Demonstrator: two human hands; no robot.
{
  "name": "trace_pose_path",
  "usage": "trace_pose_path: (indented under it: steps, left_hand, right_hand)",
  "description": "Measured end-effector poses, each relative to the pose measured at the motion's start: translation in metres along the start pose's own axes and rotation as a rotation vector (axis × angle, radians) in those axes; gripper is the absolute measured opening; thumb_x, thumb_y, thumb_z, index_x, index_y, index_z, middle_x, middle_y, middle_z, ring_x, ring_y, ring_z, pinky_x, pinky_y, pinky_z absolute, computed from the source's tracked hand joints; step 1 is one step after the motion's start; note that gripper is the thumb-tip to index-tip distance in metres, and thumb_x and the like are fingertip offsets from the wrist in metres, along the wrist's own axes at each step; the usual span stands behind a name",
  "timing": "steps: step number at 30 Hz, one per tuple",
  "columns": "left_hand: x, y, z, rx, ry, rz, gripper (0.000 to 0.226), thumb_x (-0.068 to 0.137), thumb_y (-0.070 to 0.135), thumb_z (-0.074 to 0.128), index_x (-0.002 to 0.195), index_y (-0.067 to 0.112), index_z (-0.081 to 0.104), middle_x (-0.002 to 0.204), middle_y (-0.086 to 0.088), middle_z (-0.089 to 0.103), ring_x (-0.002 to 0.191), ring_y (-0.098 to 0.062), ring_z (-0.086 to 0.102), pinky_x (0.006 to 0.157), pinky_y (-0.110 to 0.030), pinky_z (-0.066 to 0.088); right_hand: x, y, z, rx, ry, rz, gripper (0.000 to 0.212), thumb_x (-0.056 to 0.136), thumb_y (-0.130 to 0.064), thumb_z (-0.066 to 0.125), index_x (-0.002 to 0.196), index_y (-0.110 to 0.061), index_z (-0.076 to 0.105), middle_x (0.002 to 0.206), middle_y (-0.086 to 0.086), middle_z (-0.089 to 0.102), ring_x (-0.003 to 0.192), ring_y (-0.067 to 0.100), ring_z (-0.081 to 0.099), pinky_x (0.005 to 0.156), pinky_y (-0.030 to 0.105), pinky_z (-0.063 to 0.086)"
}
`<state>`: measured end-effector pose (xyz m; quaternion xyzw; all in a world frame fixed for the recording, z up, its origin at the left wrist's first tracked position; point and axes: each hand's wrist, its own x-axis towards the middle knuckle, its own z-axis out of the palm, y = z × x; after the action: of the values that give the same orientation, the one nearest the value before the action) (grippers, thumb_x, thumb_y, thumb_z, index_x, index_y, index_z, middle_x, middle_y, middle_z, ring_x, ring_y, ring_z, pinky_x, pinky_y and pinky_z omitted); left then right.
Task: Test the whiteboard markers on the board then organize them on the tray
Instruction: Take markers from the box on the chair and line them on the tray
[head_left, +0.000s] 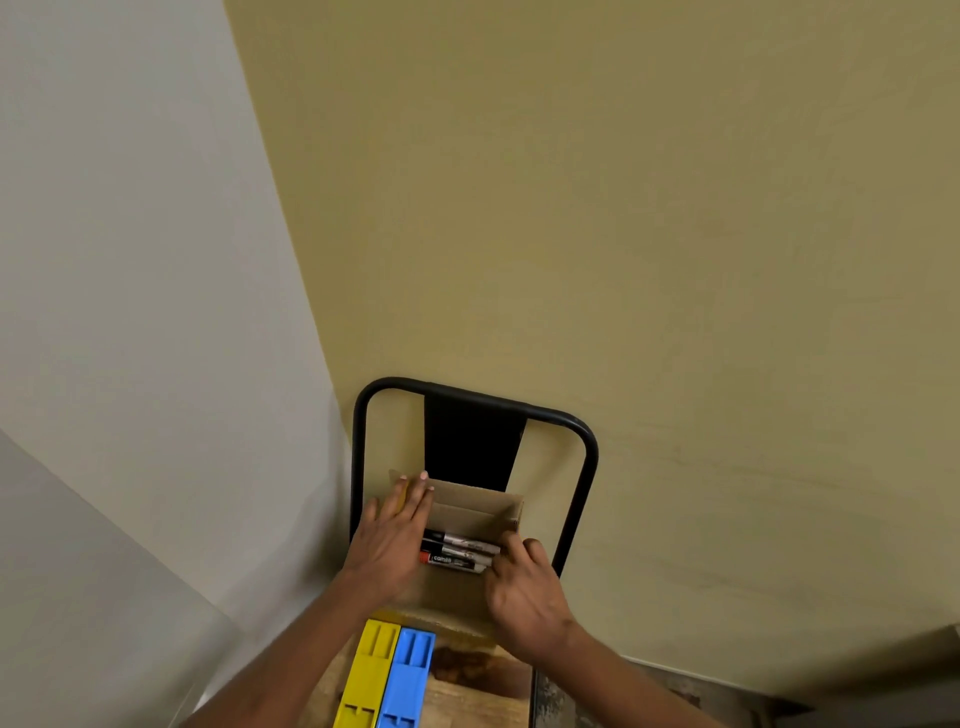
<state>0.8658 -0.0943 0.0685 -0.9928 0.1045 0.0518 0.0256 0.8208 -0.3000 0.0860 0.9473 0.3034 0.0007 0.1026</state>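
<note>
Head view, looking down. We take the open cardboard box (470, 506) as our landmark. Inside it, three whiteboard markers (460, 552) lie side by side along its floor; the nearest has a red cap, the other two have black caps, all pointing to the box's left. The left hand (389, 540) lies flat against the box's left wall, fingers straight and released, grasping nothing. The right hand (524, 597) meets the right ends of the markers with curled fingers; we cannot tell whether it pinches one. In front of the box, a yellow tray (369, 670) and a blue tray (408, 675) lie touching, yellow on the left. The box stands on a wooden seat (467, 696); behind it rises a black chair back (584, 467).
</note>
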Motion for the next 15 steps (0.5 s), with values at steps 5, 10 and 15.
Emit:
trace_pose_path:
  steps: [5, 10, 15]
  left_hand:
    - [-0.003, -0.012, -0.012, 0.176, -0.051, 0.059, 0.081, 0.089, 0.004, 0.043, 0.153, 0.014, -0.005, 0.160, -0.005, -0.014, 0.147, -0.030, -0.009, 0.112, -0.053, 0.015]
    - [-0.004, -0.021, -0.002, 0.344, -0.079, 0.111, 0.073, 0.096, 0.009, 0.036, 0.149, 0.007, -0.014, 0.157, -0.013, -0.020, 0.145, -0.036, -0.013, 0.113, -0.058, 0.012]
    - [-0.002, -0.019, 0.004, 0.452, -0.080, 0.094, 0.075, 0.100, 0.018, 0.034, 0.143, 0.001, -0.024, 0.151, -0.018, -0.029, 0.143, -0.039, -0.015, 0.112, -0.058, 0.011]
  right_hand:
    - [-0.009, 0.011, 0.003, 0.014, -0.167, 0.045, 0.019, 0.060, -0.021, 0.073, 0.072, -0.007, 0.068, 0.074, 0.010, 0.065, 0.094, 0.032, 0.051, 0.078, 0.043, 0.043]
    - [-0.011, 0.020, 0.013, 0.003, -0.236, 0.070, 0.019, 0.077, -0.013, 0.055, 0.091, -0.003, 0.064, 0.092, 0.017, 0.063, 0.106, 0.033, 0.041, 0.089, 0.045, 0.034]
    - [-0.002, 0.021, 0.027, 0.004, -0.339, 0.101, 0.014, 0.060, -0.020, 0.068, 0.066, -0.008, 0.063, 0.067, 0.013, 0.058, 0.080, 0.032, 0.049, 0.069, 0.043, 0.041]
